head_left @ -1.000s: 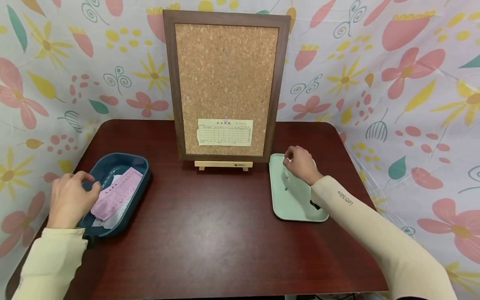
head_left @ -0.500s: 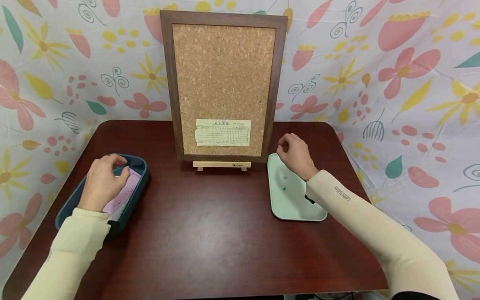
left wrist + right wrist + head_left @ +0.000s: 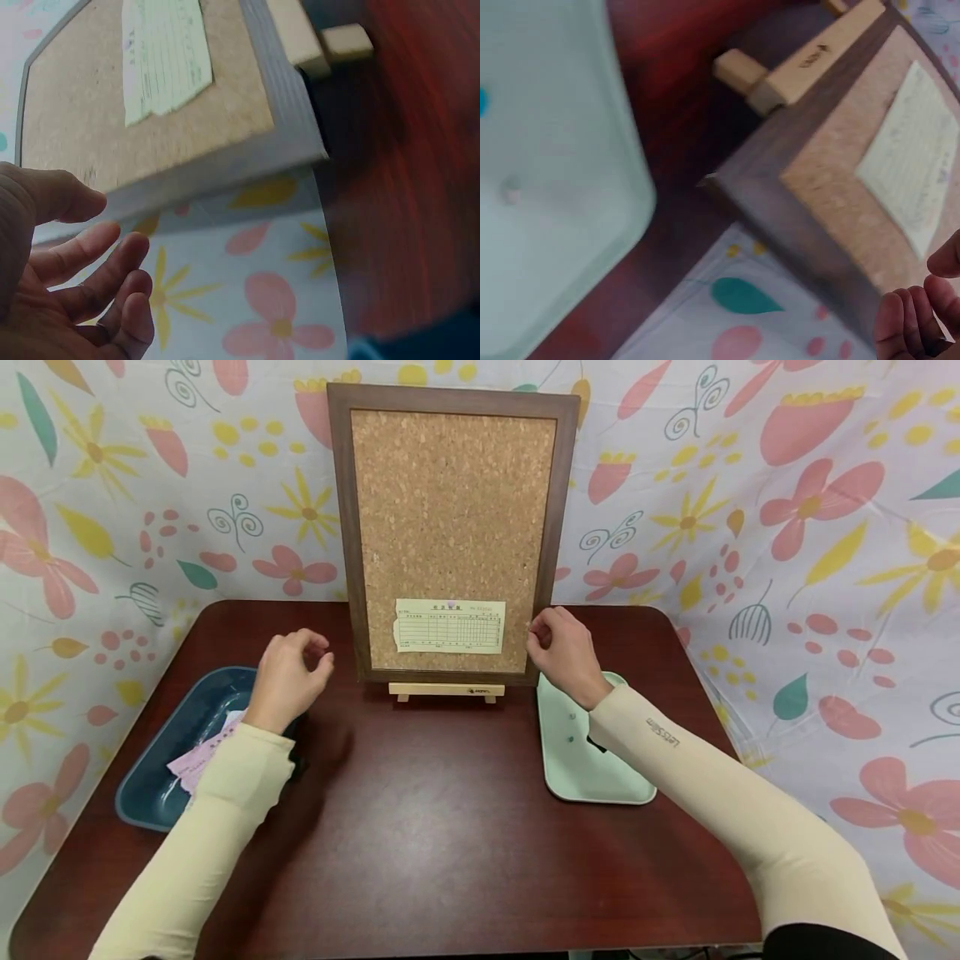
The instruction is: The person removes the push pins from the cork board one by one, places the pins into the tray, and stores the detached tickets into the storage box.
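My left hand is in the air above the right rim of the blue basin, its fingers loosely bent. In the left wrist view a gap shows between thumb and fingers, with nothing held. Close to the lower right side of the framed corkboard, my right hand hovers with loosely curled fingers. The right wrist view shows nothing in them. A pale yellow printed slip hangs low on the cork, with a small purple pin at its top edge. Pink paper slips lie in the basin, partly behind my left sleeve.
A pale green tray sits on the right, holding small pins. The corkboard leans upright on a wooden stand at the back of the dark red table. Flower-printed cloth encloses the back and sides.
From over the basin, my left hand has moved right and away from me. The right hand has left the tray, moving up and left to the corkboard's edge. The yellow slip has stayed put.
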`<action>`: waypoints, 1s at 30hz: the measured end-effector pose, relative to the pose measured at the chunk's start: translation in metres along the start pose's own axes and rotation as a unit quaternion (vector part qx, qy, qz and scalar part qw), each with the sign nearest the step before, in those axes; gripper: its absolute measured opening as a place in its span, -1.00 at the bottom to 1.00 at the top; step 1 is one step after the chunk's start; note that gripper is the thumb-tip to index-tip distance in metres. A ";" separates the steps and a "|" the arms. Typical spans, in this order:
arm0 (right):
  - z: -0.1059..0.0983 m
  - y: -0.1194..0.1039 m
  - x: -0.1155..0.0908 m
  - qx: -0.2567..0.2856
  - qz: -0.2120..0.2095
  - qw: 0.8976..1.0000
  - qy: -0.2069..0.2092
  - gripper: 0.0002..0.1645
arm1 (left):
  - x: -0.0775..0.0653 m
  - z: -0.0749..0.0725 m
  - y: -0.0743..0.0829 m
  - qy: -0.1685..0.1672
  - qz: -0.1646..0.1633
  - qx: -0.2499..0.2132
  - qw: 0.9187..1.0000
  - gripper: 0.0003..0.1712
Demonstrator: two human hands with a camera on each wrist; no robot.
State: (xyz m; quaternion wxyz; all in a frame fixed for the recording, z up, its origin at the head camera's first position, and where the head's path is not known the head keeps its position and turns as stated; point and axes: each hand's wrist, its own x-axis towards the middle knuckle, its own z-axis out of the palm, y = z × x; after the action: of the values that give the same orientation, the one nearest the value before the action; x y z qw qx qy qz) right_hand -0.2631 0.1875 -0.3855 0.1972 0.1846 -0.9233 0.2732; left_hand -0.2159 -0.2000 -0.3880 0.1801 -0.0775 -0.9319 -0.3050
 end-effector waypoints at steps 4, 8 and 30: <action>0.004 -0.015 0.010 0.004 -0.021 1.000 0.005 -0.97 | 0.015 0.015 0.014 -0.006 -0.001 -0.016 1.000 -0.77; 0.012 -0.029 0.018 0.011 -0.023 1.000 -0.002 -0.92 | 0.024 0.028 0.026 -0.019 -0.012 -0.026 0.999 -0.76; 0.063 -0.072 0.054 0.066 -0.023 0.998 0.000 -0.76 | 0.043 0.071 0.046 -0.026 -0.057 -0.065 0.996 -0.73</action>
State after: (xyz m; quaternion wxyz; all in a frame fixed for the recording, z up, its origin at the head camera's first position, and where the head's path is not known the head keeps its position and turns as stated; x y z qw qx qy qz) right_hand -0.2933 0.0819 -0.3779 0.1908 0.2181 -0.8989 0.3287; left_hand -0.2647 -0.1191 -0.3994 0.1323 -0.0435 -0.9176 -0.3722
